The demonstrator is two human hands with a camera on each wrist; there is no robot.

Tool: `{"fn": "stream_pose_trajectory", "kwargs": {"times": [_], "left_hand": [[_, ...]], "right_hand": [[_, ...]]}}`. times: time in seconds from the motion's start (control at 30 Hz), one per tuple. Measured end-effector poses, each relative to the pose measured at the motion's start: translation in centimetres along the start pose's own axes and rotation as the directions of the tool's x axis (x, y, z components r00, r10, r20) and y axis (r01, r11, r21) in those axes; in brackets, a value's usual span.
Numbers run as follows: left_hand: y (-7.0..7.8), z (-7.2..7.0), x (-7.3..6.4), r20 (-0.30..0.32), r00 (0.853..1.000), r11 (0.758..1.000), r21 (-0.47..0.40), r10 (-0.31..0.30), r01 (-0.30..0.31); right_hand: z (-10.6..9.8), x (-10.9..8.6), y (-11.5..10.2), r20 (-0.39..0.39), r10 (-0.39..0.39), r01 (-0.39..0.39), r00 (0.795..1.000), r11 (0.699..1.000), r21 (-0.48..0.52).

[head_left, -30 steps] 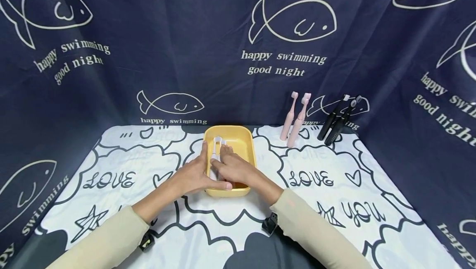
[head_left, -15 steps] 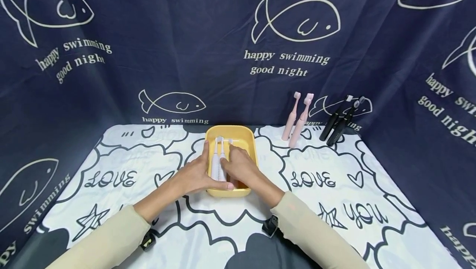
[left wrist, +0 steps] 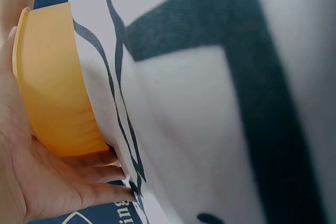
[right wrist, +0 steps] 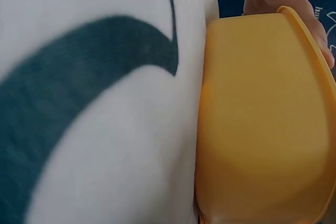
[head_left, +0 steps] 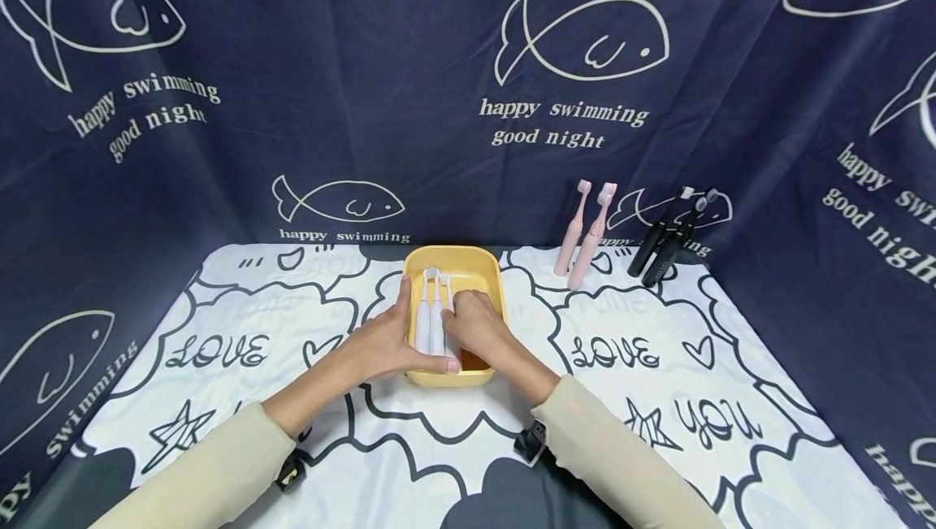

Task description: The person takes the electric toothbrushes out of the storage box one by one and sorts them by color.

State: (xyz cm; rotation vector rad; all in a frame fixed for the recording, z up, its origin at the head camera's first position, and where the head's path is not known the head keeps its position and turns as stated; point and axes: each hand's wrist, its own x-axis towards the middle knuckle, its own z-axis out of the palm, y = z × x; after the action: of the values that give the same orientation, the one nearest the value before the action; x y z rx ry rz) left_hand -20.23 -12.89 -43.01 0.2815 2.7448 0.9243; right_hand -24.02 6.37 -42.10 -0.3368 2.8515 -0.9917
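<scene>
A yellow plastic box [head_left: 468, 259] stands on the cloth with white electric toothbrushes lying side by side in its left part; one of them is the left toothbrush [head_left: 424, 319]. My left hand [head_left: 380, 346] is spread along the box's left wall, its thumb lying straight on the near rim. The left wrist view shows the extended fingers [left wrist: 86, 174] of that hand against the yellow wall [left wrist: 60, 77]. Inside the box, my right hand [head_left: 478, 326] has curled fingers and pinches the rightmost white toothbrush [head_left: 451, 346]. Its fingertips are hidden in the right wrist view behind the wall [right wrist: 268, 108].
Pink electric toothbrushes [head_left: 588, 249] lean on the dark curtain [head_left: 439, 66] behind and right of the box. Farther right, black electric toothbrushes [head_left: 661, 253] lean there too. A white cloth with black drawings [head_left: 249, 310] covers the table.
My right hand has shifted slightly right. The rightmost white toothbrush has come to lie parallel against the others, and more of the white toothbrushes shows. The left hand stays at the box.
</scene>
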Motion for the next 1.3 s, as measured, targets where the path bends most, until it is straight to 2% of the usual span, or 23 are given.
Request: {"fn": "stream_pose_trajectory", "kwargs": {"times": [0.27, 0.47, 0.67, 0.77, 0.9, 1.1, 1.3], "left_hand": [[-0.11, 0.05, 0.09, 0.0, 1.0, 1.0, 0.014, 0.0, 0.0], [-0.05, -0.01, 0.11, -0.006, 1.0, 1.0, 0.022, -0.003, 0.003], [-0.07, 0.01, 0.08, -0.009, 1.0, 1.0, 0.021, 0.01, -0.01], [-0.04, 0.01, 0.04, -0.011, 1.0, 1.0, 0.017, 0.01, -0.01], [0.06, -0.05, -0.03, -0.007, 1.0, 1.0, 0.01, 0.009, -0.009], [0.07, -0.11, -0.06, -0.009, 1.0, 1.0, 0.008, 0.008, -0.008], [-0.09, 0.07, -0.15, -0.008, 1.0, 1.0, -0.017, 0.014, -0.014]], "right_hand": [[-0.15, 0.68, 0.47, 0.037, 0.036, -0.037, 0.999, 0.999, 0.031], [-0.29, 0.34, 0.01, 0.042, 0.079, -0.08, 0.996, 0.996, 0.043], [-0.19, 0.15, 0.1, 0.006, 0.047, -0.047, 0.999, 0.996, 0.071], [-0.27, 0.17, 0.03, -0.022, 0.011, -0.009, 1.0, 0.992, 0.125], [-0.36, 0.12, -0.09, -0.072, -0.025, 0.041, 0.997, 0.969, 0.243], [-0.62, 0.06, -0.15, -0.121, -0.02, 0.067, 0.993, 0.915, 0.399], [-0.53, 0.22, 0.18, -0.147, -0.012, 0.084, 0.989, 0.869, 0.488]]}}
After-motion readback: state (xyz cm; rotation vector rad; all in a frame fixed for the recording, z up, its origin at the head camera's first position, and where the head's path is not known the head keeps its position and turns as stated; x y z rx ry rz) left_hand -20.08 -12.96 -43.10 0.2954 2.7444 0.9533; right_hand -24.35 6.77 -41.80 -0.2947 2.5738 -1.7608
